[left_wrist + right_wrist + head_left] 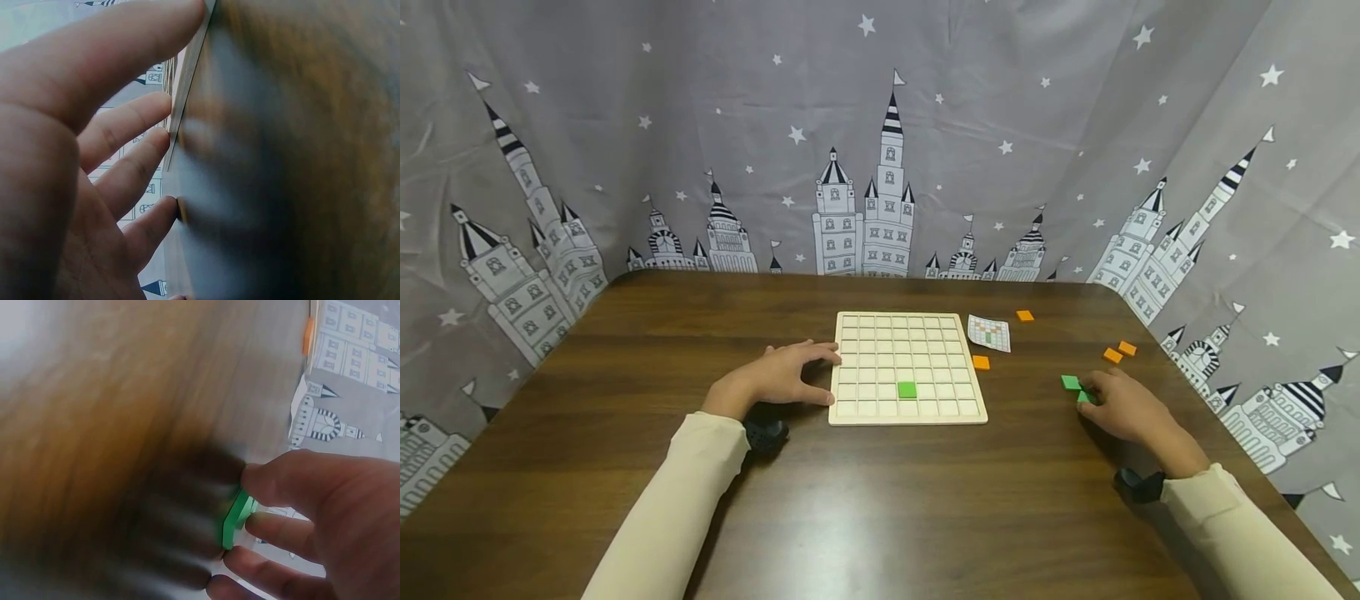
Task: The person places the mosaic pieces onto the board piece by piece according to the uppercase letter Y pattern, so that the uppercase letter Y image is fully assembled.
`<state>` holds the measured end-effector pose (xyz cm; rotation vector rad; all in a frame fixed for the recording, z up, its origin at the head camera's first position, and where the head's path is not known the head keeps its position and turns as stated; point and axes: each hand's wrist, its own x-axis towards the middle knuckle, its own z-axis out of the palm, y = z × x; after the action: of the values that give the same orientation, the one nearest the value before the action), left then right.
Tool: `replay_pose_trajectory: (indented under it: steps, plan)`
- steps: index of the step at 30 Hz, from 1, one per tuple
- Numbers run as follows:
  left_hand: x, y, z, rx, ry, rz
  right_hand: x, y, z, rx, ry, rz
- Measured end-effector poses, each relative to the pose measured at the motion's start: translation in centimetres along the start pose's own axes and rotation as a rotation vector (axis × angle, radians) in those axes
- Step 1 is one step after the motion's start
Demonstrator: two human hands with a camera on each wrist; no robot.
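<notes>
A cream grid board lies on the table, with one green square tile in a cell of its lower half. At its left edge rests my left hand, thumb and fingers spread and touching the rim; the left wrist view shows the fingertips along that thin edge. Off to the right, my right hand pinches a green tile between thumb and fingers, low at the tabletop. Another green tile lies right beside those fingertips. The hand partly hides the pinched tile.
A small printed grid card lies by the board's upper right. Orange tiles lie near it, one beside the board and one farther back. Two more orange tiles sit beyond my right hand. A grey castle-print curtain hangs behind the table.
</notes>
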<state>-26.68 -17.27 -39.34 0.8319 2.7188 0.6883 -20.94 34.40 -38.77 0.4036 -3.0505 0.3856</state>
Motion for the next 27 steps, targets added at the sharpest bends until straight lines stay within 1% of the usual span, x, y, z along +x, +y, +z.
replay_pose_trajectory:
  steps: [9, 19, 23, 27]
  plan:
    - [0.0, -0.1, -0.1, -0.002, -0.003, -0.012, 1.5, -1.5, 0.2, -0.020, -0.037, 0.051]
    - [-0.2, -0.1, 0.1, -0.001, 0.011, 0.009, 3.4, -2.5, 0.2, -0.016, -0.083, 0.111]
    - [-0.2, -0.1, 0.0, -0.001, 0.012, 0.013, 4.1, -3.1, 0.4, -0.018, -0.084, 0.120]
    - [-0.1, -0.2, 0.0, 0.006, 0.002, -0.005, 4.8, -4.0, 0.6, -0.044, -0.070, 0.113]
